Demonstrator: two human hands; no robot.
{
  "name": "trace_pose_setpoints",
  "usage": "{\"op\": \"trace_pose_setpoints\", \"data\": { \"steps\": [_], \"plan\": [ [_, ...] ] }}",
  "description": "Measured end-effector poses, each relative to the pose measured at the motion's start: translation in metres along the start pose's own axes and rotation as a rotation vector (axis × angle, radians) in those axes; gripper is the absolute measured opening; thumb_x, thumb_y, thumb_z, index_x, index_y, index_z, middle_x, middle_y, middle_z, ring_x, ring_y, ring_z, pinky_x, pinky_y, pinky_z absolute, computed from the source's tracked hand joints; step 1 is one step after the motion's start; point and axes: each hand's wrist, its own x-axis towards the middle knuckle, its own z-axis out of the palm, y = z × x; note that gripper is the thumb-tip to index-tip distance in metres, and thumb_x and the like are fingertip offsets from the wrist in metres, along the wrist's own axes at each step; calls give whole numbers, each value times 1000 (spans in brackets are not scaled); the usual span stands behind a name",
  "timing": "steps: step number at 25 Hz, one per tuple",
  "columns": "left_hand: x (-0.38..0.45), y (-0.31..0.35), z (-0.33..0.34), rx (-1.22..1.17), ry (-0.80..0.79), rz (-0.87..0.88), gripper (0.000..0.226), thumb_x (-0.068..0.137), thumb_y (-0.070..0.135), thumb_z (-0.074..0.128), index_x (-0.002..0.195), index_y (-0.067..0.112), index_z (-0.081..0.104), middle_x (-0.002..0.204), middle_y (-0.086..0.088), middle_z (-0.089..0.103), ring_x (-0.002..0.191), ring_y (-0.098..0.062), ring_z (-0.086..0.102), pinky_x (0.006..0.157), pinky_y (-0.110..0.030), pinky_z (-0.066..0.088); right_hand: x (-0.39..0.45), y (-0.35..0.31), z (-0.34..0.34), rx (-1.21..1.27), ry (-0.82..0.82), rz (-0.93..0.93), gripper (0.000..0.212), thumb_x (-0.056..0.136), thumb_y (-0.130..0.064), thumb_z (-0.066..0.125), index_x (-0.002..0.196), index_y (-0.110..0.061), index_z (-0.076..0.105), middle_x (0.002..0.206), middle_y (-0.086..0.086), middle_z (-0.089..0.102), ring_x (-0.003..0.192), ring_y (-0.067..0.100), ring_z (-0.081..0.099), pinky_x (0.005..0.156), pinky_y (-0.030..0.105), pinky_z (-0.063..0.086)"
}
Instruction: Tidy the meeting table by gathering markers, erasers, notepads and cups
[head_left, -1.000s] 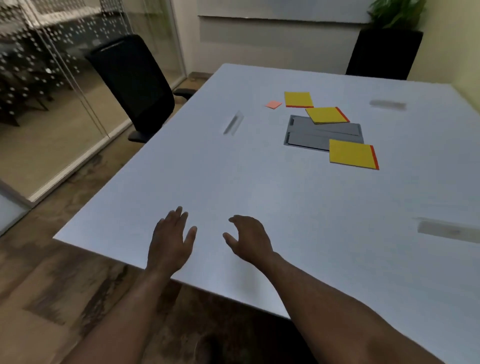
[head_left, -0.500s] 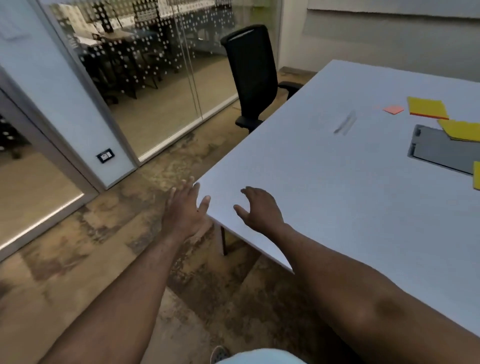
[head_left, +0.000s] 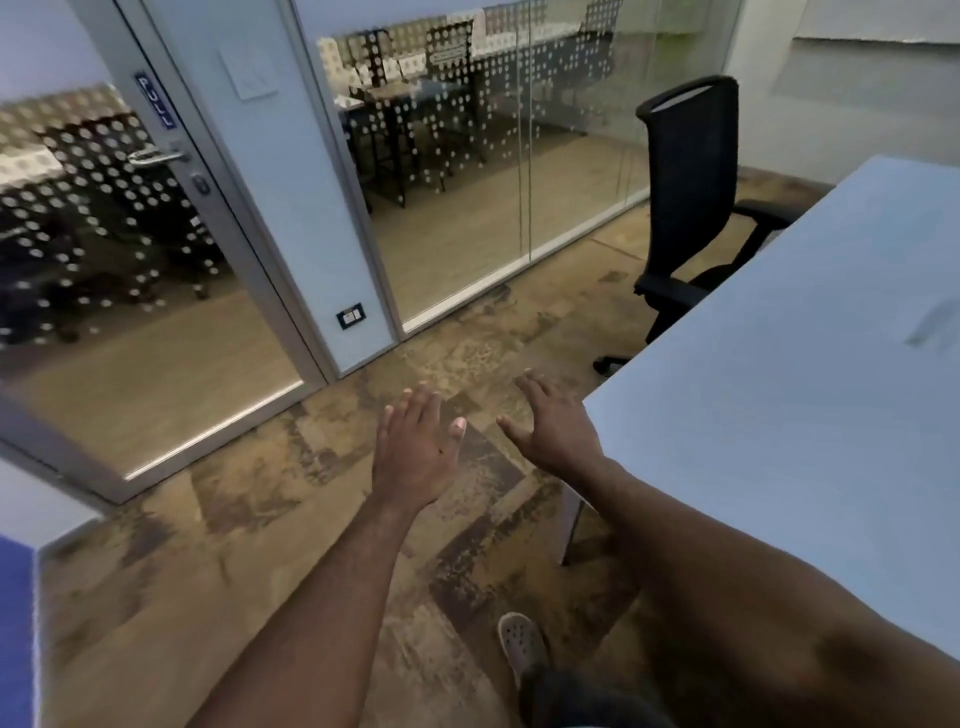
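The white meeting table fills the right side of the head view. A blurred pale marker lies on it near the right edge of the frame. My left hand hovers over the carpet with straight fingers and holds nothing. My right hand is stretched out beside the table's near corner, fingers relaxed and empty. The yellow notepads are out of view.
A black office chair stands at the table's left side. A glass wall and a glass door with a handle run along the left. Brown patterned carpet lies between me and the glass. My shoe shows below.
The view has swung left, away from the table top; the notepads and grey panel have left the frame. Both hands now hang over the floor by the table corner, still empty.
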Motion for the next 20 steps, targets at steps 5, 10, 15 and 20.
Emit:
{"op": "trace_pose_setpoints", "data": {
  "steps": [5,10,15,20],
  "plan": [
    [89,-50,16,27,-33,4,68,101,57,22,154,16,23,165,-2,8,152,-18,0,122,-41,0,100,-8,38,44,-39,0,67,91,-58,47,147,-23,32,156,2,30,142,23,29,113,42,31],
    [216,-82,24,63,-65,10,74,98,61,17,155,15,23,165,-3,9,152,-20,1,122,-45,4,231,1,58,67,-28,46,67,91,-57,48,146,-19,35,153,6,35,141,25,31,114,43,29],
    [328,-97,28,93,-63,43,78,96,64,13,154,14,25,164,-5,11,152,-21,4,123,-43,4,339,16,63,108,-22,71,66,91,-54,51,144,-16,39,150,9,40,138,27,34,113,43,30],
    [440,-93,54,100,-130,120,70,100,56,21,155,14,21,165,-5,7,152,-21,2,123,-42,3,423,51,67,78,50,135,68,92,-53,51,146,-14,36,155,9,30,142,26,27,116,40,23]
  ]
}}
